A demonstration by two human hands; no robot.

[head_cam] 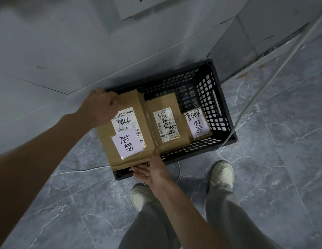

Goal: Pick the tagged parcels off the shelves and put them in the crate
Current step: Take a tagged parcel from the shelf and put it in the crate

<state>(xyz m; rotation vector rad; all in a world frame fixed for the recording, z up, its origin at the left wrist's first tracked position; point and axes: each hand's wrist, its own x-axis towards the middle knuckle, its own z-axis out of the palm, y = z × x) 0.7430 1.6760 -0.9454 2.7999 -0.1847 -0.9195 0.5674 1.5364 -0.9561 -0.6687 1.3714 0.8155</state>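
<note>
1. Sitting half in the crate, the big box tilts over its left end. The box's near edge is above the rim and not yet settled. A purple tag is stuck on top.
2. The left hand grips the box's far corner, fingers curled over the edge. The right hand supports the near edge, fingers straight beneath and thumb up against the side.
3. Two parcels already lie inside, touching: a middle box with a handwritten label and a small box with a purple tag.
4. Likely the third parcel is almost placed. The shelves are out of view, so what remains cannot be told.
5. The crate stands on a grey tiled floor, against a wall, with a white cable beside it.
</note>
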